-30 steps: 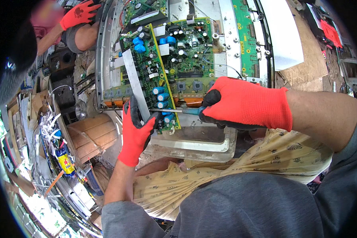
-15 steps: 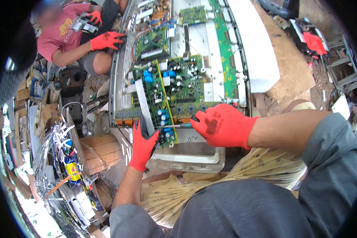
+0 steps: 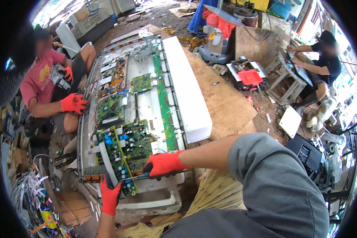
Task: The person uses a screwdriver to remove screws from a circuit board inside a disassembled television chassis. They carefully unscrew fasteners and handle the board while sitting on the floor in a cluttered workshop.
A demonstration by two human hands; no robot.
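A large opened flat panel (image 3: 155, 119) lies in front of me, its metal back carrying several green circuit boards. On its near end, one green circuit board (image 3: 119, 148) with blue capacitors overhangs the panel's edge at a tilt. My left hand (image 3: 110, 195), in a red glove with dark fingertips, is closed on the lower end of a flat pale grey strip (image 3: 107, 160) beside that board. In my right hand (image 3: 164, 163), also red-gloved, is a screwdriver (image 3: 144, 175), its shaft pointing left across the board toward my left hand. The screwdriver's tip is hard to make out.
At the left, a seated person (image 3: 43, 85) in red gloves rests one hand by the panel's edge. A long white block (image 3: 188, 95) flanks the right side. Another person (image 3: 325, 59) works at a wooden stand farther right. Scrap strips (image 3: 33, 194) pile at lower left.
The view has swung up and right, bringing the far floor and the second person into sight. Both my hands keep their holds near the board.
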